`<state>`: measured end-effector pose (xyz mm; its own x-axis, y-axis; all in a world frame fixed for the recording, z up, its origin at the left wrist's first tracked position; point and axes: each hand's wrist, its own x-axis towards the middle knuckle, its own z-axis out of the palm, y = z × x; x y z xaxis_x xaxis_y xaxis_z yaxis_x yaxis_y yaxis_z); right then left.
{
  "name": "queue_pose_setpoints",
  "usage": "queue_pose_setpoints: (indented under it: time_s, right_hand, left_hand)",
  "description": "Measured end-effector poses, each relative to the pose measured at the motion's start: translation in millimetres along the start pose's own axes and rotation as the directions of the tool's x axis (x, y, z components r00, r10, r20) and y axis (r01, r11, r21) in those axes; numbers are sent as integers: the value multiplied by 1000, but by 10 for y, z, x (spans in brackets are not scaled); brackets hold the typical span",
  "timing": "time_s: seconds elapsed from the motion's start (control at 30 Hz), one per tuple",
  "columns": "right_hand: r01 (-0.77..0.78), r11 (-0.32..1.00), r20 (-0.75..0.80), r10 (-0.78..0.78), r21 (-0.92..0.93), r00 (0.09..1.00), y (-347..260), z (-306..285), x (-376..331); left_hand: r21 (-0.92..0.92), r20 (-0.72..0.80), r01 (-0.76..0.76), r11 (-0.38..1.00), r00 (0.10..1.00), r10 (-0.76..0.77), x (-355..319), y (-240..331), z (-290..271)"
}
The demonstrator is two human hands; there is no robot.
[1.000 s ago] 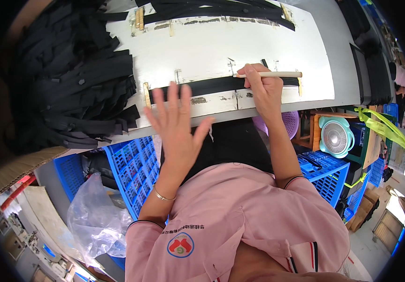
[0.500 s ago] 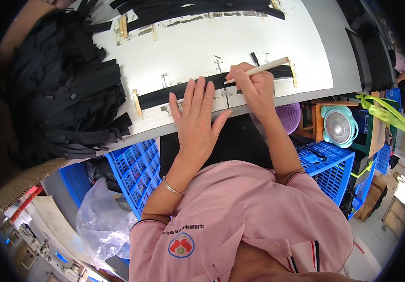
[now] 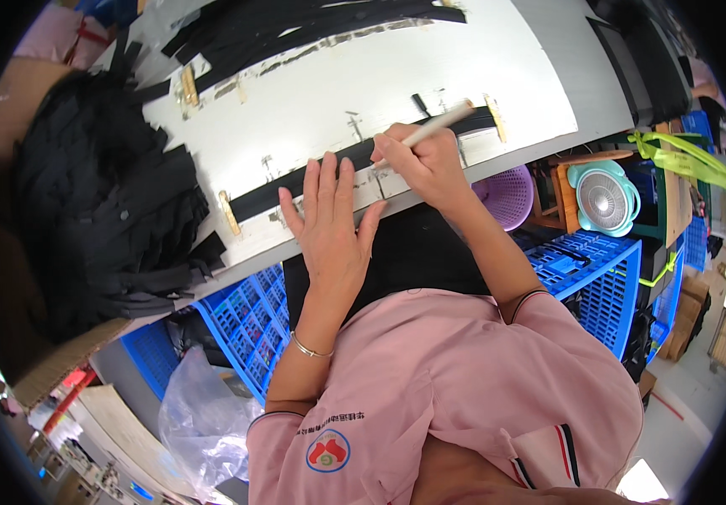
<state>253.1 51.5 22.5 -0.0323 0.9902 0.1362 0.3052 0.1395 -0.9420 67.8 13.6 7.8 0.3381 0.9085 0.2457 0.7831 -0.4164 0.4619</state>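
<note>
A long black fabric strip [image 3: 268, 194] lies on a white board [image 3: 295, 126], running between two tan taped markers, a left one [image 3: 229, 213] and a right one [image 3: 495, 118]. My left hand [image 3: 329, 227] is flat with fingers spread, its fingertips pressing on the strip. Just right of it, my right hand [image 3: 426, 168] grips a slim white pen [image 3: 438, 124], slightly blurred. The pen slants up to the right, and its lower end is near the strip's near edge. Whether the tip touches is hard to make out. A small black piece [image 3: 420, 104] sits beyond the strip.
A large heap of black strips [image 3: 102, 194] fills a cardboard box at the left. More black strips [image 3: 295, 34] lie along the board's far side. Below the table's right side are a purple basket [image 3: 507, 198], a teal fan [image 3: 604, 198] and a blue crate [image 3: 598, 295].
The whole view has shifted and turned slightly. My right hand with the pen has come a little nearer to me, toward the strip's near edge. My left hand remains on the strip.
</note>
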Motion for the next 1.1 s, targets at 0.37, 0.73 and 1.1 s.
queue_pose_setpoints:
  time_s: [0.37,0.73,1.1]
  right_hand:
    - [144,533,-189,-522,-834,832,361,-647,-492]
    - [103,531,-212,-498,-841,841,495,-593,-610]
    - [259,724,-232,-503,-640,833,230,-918,-298]
  left_hand:
    - [41,16,0,999,1000,-1,-19,12,-6]
    - [-256,-160,-145,956,981,106,538,483,231]
    - [-257,-211,-212,943,964,159,834,639,619]
